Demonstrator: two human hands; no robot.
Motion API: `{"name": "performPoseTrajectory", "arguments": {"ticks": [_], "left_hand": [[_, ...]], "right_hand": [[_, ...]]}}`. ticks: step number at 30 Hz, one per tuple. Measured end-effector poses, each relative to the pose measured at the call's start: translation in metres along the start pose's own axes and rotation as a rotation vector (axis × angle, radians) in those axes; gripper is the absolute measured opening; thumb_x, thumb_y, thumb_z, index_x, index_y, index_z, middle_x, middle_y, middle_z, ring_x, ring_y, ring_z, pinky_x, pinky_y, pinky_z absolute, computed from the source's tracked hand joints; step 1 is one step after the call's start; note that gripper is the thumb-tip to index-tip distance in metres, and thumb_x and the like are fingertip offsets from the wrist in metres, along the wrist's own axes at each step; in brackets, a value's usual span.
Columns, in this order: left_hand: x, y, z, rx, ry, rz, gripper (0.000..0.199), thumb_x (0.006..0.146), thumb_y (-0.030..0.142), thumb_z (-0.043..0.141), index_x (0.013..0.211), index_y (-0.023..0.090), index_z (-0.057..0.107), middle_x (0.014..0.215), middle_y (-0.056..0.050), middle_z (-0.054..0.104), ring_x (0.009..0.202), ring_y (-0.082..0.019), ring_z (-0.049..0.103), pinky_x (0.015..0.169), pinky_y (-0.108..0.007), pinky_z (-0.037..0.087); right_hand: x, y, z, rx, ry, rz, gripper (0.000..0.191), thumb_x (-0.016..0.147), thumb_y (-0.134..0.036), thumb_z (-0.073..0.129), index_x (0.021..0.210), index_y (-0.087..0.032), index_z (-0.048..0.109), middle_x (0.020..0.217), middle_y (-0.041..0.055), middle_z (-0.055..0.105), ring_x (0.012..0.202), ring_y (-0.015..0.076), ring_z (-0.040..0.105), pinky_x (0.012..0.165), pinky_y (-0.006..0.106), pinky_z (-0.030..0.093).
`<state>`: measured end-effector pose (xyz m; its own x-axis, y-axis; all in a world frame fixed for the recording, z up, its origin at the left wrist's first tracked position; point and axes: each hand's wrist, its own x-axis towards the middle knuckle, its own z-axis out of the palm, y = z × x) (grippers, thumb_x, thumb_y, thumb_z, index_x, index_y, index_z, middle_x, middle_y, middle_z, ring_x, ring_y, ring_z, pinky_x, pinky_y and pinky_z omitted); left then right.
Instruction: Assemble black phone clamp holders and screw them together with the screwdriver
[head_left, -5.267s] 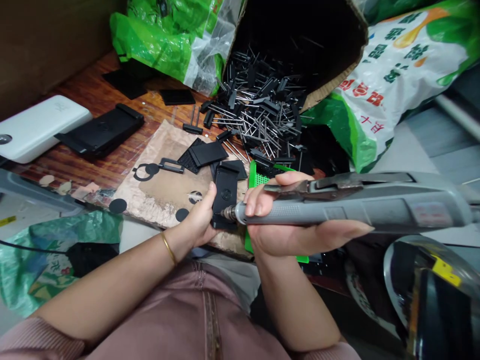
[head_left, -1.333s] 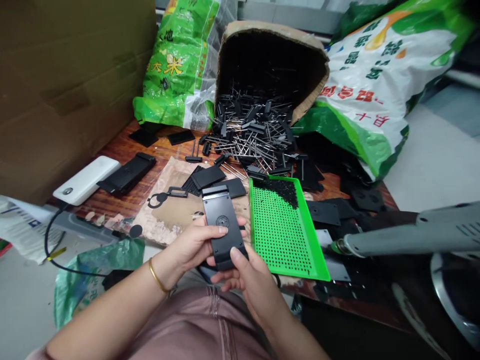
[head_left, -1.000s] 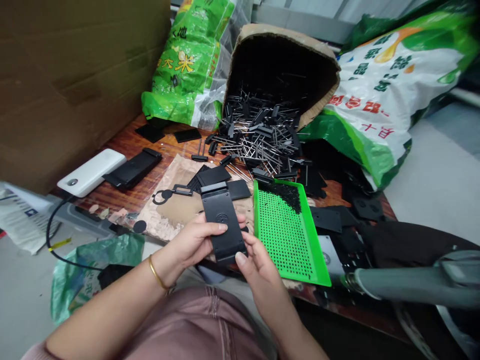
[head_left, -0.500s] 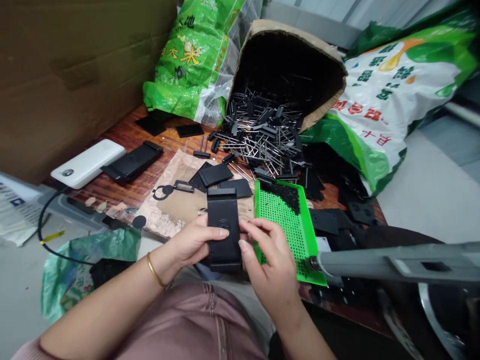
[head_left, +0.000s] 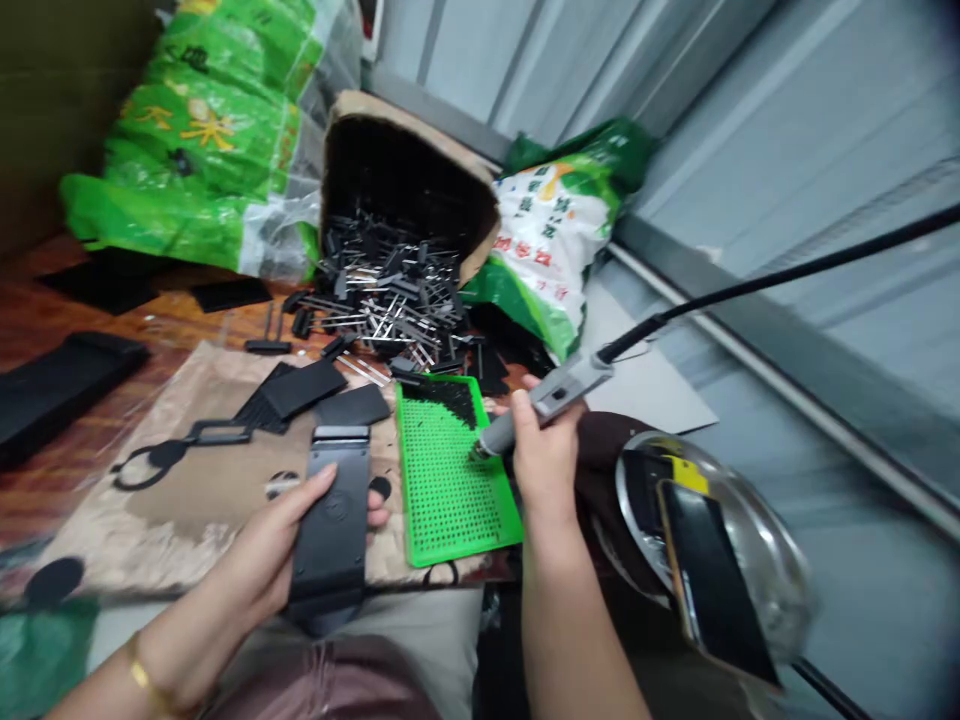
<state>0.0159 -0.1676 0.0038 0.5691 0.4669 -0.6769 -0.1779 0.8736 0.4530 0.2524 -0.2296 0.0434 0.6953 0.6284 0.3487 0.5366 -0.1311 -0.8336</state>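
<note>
My left hand (head_left: pixel 274 545) is closed around a flat black plastic phone holder (head_left: pixel 330 530), its thumb on the face and its fingers behind it. A faint round mark and small corner holes show on that face. In my right hand (head_left: pixel 546 465) is a grey electric screwdriver (head_left: pixel 559 392) with a black cable running up to the right. Its tip is over the right side of a green perforated tray (head_left: pixel 442 500); whether it touches anything there I cannot tell. Small black screws (head_left: pixel 454 398) are heaped at the tray's far end.
An open carton (head_left: pixel 412 125) lies on its side, spilling black pieces with metal rods (head_left: pixel 390 310). Flat black plates (head_left: pixel 307 388) rest on the cardboard sheet (head_left: pixel 172 560). Rice bags (head_left: pixel 195 130) stand behind. To the right, a phone (head_left: pixel 712 570) leans on a metal bowl (head_left: pixel 776 560).
My right hand has left the phone holder and taken hold of the electric screwdriver. The head view has swung right. My left hand still grips the holder.
</note>
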Motion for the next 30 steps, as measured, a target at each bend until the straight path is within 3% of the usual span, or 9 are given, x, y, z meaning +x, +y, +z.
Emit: {"name": "performPoseTrajectory", "arguments": {"ticks": [2,5,8,10,14,20,23,26,30], "left_hand": [[0.001,0.0,0.002,0.017,0.038,0.003,0.026,0.085,0.02,0.056,0.103,0.004,0.066,0.1,-0.022,0.072,0.087,-0.029,0.071,0.07,-0.035,0.06],[0.003,-0.001,0.002,0.006,0.036,0.02,0.035,0.08,0.014,0.059,0.114,0.007,0.062,0.109,-0.019,0.07,0.097,-0.03,0.069,0.075,-0.038,0.06],[0.007,-0.001,0.001,0.017,0.025,0.016,0.039,0.077,0.012,0.061,0.116,0.008,0.062,0.112,-0.018,0.069,0.097,-0.031,0.069,0.075,-0.04,0.06],[0.01,-0.002,-0.001,0.037,0.016,0.013,0.034,0.077,0.012,0.062,0.111,0.007,0.064,0.11,-0.018,0.07,0.09,-0.03,0.071,0.073,-0.039,0.061],[0.014,-0.006,-0.003,0.045,-0.05,0.003,0.024,0.081,0.015,0.058,0.1,0.005,0.068,0.103,-0.019,0.072,0.081,-0.024,0.072,0.07,-0.033,0.06],[0.017,-0.011,-0.007,-0.029,-0.163,0.026,0.023,0.082,0.014,0.054,0.096,0.006,0.07,0.106,-0.018,0.071,0.084,-0.025,0.071,0.072,-0.034,0.058],[0.019,-0.012,-0.008,0.015,-0.172,0.049,0.023,0.081,0.015,0.057,0.096,0.007,0.071,0.103,-0.018,0.072,0.079,-0.024,0.072,0.067,-0.03,0.058],[0.02,-0.015,-0.008,0.058,-0.175,0.058,0.023,0.082,0.019,0.057,0.094,0.006,0.072,0.088,-0.018,0.075,0.068,-0.021,0.071,0.062,-0.026,0.056],[0.021,-0.018,-0.009,0.021,-0.167,0.065,0.02,0.078,0.014,0.06,0.093,0.006,0.071,0.086,-0.017,0.075,0.072,-0.022,0.072,0.067,-0.029,0.057]], "right_hand": [[0.004,-0.006,-0.003,0.05,0.02,0.097,0.054,0.08,-0.051,0.057,0.123,-0.019,0.047,0.106,0.0118,0.068,0.096,0.0264,0.065,0.087,0.045,0.049],[0.001,-0.019,-0.008,0.256,0.072,0.068,0.038,0.077,-0.043,0.063,0.106,-0.021,0.055,0.097,0.0066,0.071,0.092,0.0215,0.066,0.088,0.04,0.049],[-0.002,-0.032,-0.01,0.527,0.051,0.0,0.036,0.076,-0.038,0.061,0.108,-0.023,0.053,0.099,0.0052,0.07,0.095,0.0205,0.064,0.087,0.039,0.05],[-0.004,-0.038,-0.009,0.629,0.021,0.026,0.038,0.08,-0.046,0.054,0.11,-0.023,0.054,0.098,0.0058,0.068,0.095,0.0211,0.064,0.087,0.041,0.05],[-0.011,-0.043,-0.005,0.619,0.061,0.12,0.056,0.084,-0.061,0.037,0.121,-0.023,0.053,0.086,0.0051,0.065,0.083,0.0201,0.064,0.083,0.041,0.051],[-0.035,-0.044,0.008,0.797,-0.088,0.037,0.037,0.084,-0.049,0.046,0.115,-0.032,0.059,0.132,0.0019,0.051,0.085,0.0168,0.061,0.082,0.039,0.051],[-0.045,-0.048,0.022,0.808,-0.126,-0.009,0.042,0.078,-0.053,0.058,0.111,-0.028,0.062,0.101,0.0026,0.063,0.077,0.0155,0.059,0.072,0.033,0.051],[-0.049,-0.053,0.041,0.77,-0.117,0.012,0.044,0.073,-0.053,0.066,0.104,-0.023,0.065,0.069,-0.0016,0.058,0.064,0.0133,0.057,0.062,0.028,0.049],[-0.045,-0.058,0.06,0.842,-0.117,-0.001,0.056,0.075,-0.071,0.046,0.09,-0.022,0.067,0.055,-0.0021,0.056,0.048,0.0134,0.055,0.043,0.026,0.045]]}}
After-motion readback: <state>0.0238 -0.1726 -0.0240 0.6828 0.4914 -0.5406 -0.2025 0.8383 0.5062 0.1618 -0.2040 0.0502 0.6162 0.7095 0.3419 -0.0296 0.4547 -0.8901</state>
